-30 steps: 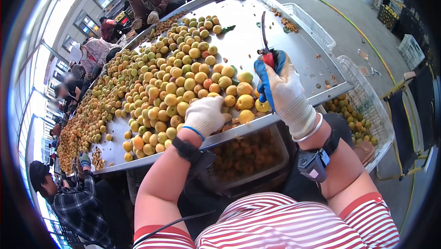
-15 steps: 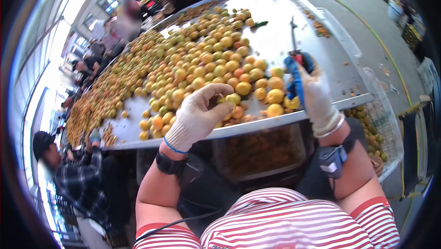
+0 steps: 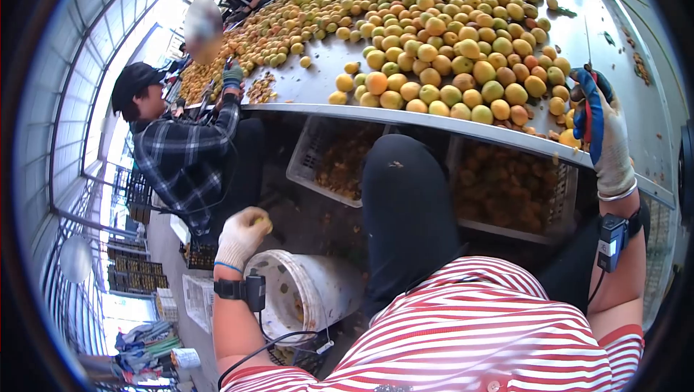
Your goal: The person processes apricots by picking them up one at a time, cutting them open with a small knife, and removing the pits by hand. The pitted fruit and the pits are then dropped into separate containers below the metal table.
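My left hand (image 3: 242,238), in a white knit glove, is closed just above the rim of a white bucket (image 3: 307,294). A bit of yellow-green fruit (image 3: 263,223) shows at its fingertips, mostly hidden. Over the table's near right edge, my gloved right hand (image 3: 609,128) is wrapped round a tool with a blue and red handle (image 3: 594,113) and a thin pointed blade. Beside that hand lie apricot-like fruits (image 3: 501,108), yellow, orange and green, heaped along the metal table (image 3: 322,74). Small scraps lie inside the bucket.
Under the table stand two crates (image 3: 571,207) of brownish pieces, left and right of my knee. A co-worker in a plaid shirt (image 3: 181,153) sits at the left by the table edge. Stacked crates (image 3: 137,269) stand farther left. A cable hangs from my left wrist.
My view has turned left and down. My left hand has moved from over the fruit on the table to above the bucket. My right hand still holds the tool near the table edge.
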Demonstrator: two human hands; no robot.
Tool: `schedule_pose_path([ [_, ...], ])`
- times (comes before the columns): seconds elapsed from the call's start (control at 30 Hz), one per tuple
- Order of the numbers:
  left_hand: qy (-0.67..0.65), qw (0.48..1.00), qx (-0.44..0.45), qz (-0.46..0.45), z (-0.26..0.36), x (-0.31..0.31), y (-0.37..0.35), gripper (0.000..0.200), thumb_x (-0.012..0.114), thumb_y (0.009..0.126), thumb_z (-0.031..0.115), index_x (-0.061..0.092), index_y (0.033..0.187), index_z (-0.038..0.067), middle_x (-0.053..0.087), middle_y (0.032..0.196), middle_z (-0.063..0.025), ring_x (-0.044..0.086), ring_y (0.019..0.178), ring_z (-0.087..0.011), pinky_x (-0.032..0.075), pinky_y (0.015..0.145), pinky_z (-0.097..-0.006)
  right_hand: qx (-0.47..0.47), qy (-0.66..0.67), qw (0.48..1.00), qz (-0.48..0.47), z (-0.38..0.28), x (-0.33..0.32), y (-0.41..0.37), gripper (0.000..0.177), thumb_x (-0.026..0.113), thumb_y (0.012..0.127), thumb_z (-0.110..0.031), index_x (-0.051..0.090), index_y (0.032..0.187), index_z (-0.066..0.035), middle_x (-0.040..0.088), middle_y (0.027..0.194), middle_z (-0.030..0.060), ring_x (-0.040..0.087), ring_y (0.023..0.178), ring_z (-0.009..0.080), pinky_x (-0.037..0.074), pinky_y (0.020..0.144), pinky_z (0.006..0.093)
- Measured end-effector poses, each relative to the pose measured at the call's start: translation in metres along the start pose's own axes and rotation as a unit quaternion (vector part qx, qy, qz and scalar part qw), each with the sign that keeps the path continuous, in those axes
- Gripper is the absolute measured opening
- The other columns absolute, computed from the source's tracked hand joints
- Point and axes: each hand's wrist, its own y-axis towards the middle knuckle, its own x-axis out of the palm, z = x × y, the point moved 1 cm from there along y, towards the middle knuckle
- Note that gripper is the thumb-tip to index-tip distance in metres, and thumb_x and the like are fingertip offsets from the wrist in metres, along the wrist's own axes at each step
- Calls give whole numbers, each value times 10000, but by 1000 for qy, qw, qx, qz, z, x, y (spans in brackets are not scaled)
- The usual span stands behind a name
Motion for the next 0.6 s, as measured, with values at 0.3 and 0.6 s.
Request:
schedule_pose_path([
  [0.3,234,966,-110,-23,-64,-8,-20,251,736,792,198,769,1021,102,757,881,-109,728,753,-206,564,710,-329,-3,31,999,21,-12,5,-6,233,620,1006,-291,658,1130,-97,598,800,-23,511,535,29,396,418,195],
  [0.6,-98,902,415,-67,271,102,-10,257,745,855,125,699,1070,-6,701,922,-89,666,783,-146,541,739,-287,-82,60,988,120,-38,-12,0,166,609,1020,-250,641,1049,-89,614,763,-29,531,510,32,429,415,192],
])
